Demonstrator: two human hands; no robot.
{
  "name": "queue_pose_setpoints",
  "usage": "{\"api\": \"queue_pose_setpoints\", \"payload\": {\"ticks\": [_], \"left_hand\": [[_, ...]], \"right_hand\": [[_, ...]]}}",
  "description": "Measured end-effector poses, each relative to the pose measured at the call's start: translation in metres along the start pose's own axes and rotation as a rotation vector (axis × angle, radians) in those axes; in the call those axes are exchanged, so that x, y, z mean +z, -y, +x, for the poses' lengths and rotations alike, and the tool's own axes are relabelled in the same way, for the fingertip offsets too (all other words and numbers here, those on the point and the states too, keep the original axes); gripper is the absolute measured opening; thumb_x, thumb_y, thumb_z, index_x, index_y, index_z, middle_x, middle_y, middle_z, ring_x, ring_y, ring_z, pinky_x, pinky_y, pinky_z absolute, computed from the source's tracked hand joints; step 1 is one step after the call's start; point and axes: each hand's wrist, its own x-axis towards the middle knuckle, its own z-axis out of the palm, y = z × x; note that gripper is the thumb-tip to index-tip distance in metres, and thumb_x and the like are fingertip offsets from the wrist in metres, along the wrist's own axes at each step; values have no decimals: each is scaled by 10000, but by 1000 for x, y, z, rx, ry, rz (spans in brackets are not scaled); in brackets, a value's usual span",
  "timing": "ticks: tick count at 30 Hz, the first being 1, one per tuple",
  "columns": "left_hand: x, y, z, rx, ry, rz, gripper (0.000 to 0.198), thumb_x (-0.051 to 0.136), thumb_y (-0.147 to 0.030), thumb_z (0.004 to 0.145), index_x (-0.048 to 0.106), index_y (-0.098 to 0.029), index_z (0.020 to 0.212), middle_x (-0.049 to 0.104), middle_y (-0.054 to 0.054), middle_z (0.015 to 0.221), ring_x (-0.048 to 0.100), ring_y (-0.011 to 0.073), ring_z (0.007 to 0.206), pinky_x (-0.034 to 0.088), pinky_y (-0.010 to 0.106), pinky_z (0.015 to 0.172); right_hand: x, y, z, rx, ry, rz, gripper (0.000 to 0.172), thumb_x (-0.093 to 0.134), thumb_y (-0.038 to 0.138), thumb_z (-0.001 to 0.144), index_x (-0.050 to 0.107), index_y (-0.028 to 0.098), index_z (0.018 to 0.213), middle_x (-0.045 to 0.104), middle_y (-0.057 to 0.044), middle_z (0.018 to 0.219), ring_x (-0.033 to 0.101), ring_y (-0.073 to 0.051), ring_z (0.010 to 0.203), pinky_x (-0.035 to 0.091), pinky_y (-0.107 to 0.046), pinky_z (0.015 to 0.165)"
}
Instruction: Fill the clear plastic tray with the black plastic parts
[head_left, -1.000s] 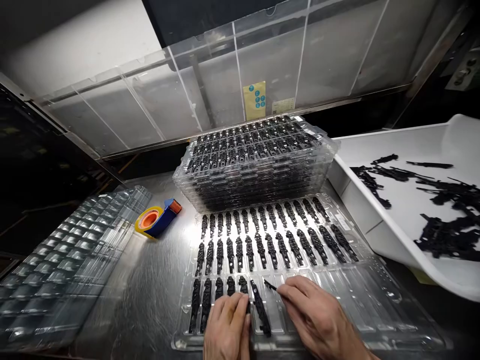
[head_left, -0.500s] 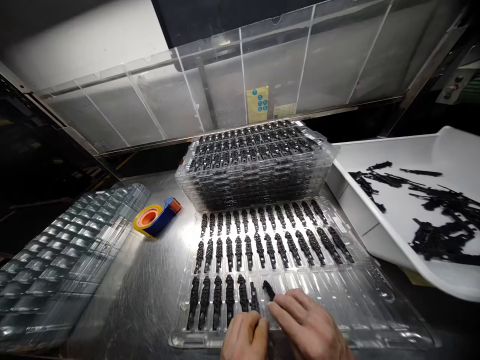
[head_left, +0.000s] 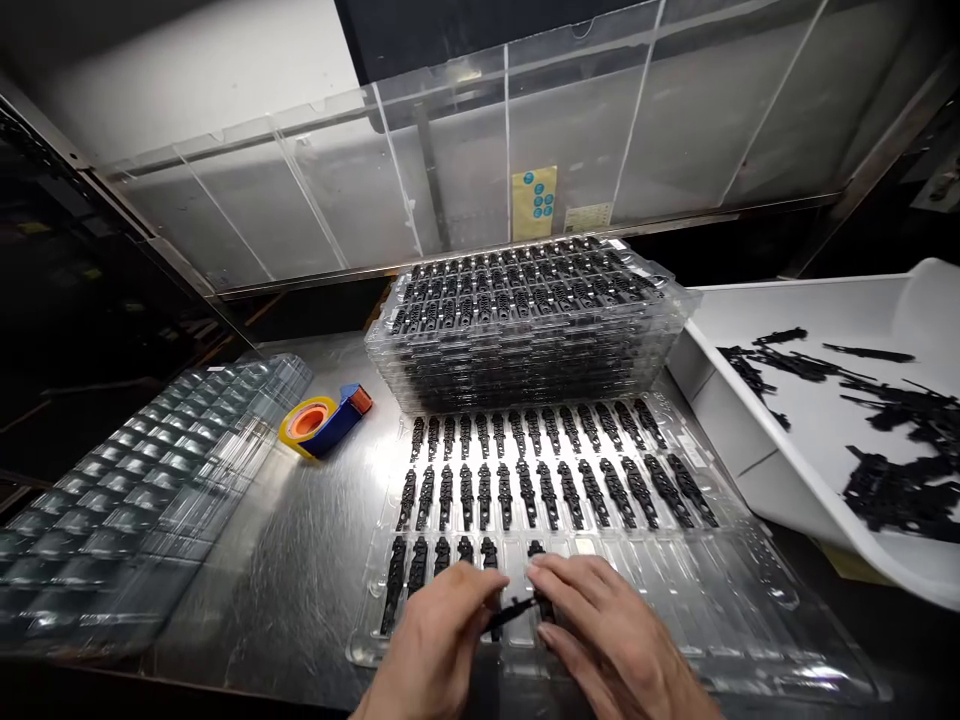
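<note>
A clear plastic tray [head_left: 675,580] lies in front of me with rows of slim black plastic parts [head_left: 526,495] in its slots. Over the front row, my left hand [head_left: 439,635] pinches a slim black part [head_left: 514,612], which is tilted sideways with its end pointing at my right hand. My right hand [head_left: 611,625] has its fingers closed around another black part [head_left: 535,548], whose top shows beyond the fingertips; the fingers hide most of it. Several black parts [head_left: 394,585] fill the left slots of that row, partly behind my left hand.
Behind the tray stands a stack of filled clear trays [head_left: 532,350]. A white bin [head_left: 757,440] with loose black parts is on the right. To the left are a blue and yellow tape dispenser [head_left: 330,432] and stacked unfilled clear trays [head_left: 135,500] on the metal table [head_left: 300,560].
My left hand has moved left and lifted a black part out of the front row, turning it sideways. My right hand stays near the same slot. The view has shifted slightly.
</note>
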Motion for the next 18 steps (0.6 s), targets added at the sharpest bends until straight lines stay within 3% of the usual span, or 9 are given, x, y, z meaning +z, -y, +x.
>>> {"api": "queue_pose_setpoints", "payload": {"ticks": [2,3,6,8,11,14,16,18], "left_hand": [[-9,-2,20,-4,133,-24,313,421,-77,905,593,-239,1111,632,23,918,602,124,831,484,221,742],[-11,-1,28,-4,135,-10,316,422,-62,897,598,-229,1101,630,32,943,598,131,852,484,236,758],[-2,9,38,-11,-48,165,253,436,-70,889,607,-170,1046,620,73,965,587,170,864,494,304,765],[11,17,34,-8,-170,297,198,446,-115,902,621,-150,989,615,79,899,583,182,810,507,321,712],[34,26,25,58,-213,419,220,425,-120,905,639,-144,951,621,77,841,582,182,752,521,306,632],[45,32,23,140,-209,554,266,393,-99,891,643,-139,970,643,93,867,589,200,759,533,321,622],[46,39,22,214,-195,622,256,409,-125,884,642,-147,988,654,95,896,596,207,772,540,328,637],[46,55,20,312,-183,663,234,437,-163,869,648,-177,970,668,80,921,605,212,790,542,325,659]], "right_hand": [[-3,4,6,77,53,79,266,443,145,920,549,186,1161,639,-80,1023,581,-195,894,491,-317,755],[-3,6,9,154,84,127,227,442,161,921,567,201,1106,648,-50,923,592,-175,806,485,-292,693],[3,10,16,444,121,229,180,464,223,920,546,207,1080,612,23,698,570,-131,592,436,-241,561],[14,10,19,546,89,181,145,455,256,926,539,193,1025,596,26,654,555,-131,543,399,-240,528],[37,11,21,499,22,-38,193,402,250,941,544,200,821,606,-12,680,563,-159,583,368,-270,554],[54,17,19,381,15,-162,206,393,194,915,576,220,824,617,-26,734,583,-187,669,375,-284,583],[48,21,14,330,5,-177,201,408,173,880,601,231,867,613,-21,725,579,-184,657,380,-277,554],[15,15,7,236,-36,-140,220,406,198,883,620,245,902,598,-3,658,552,-160,580,386,-263,510]]}}
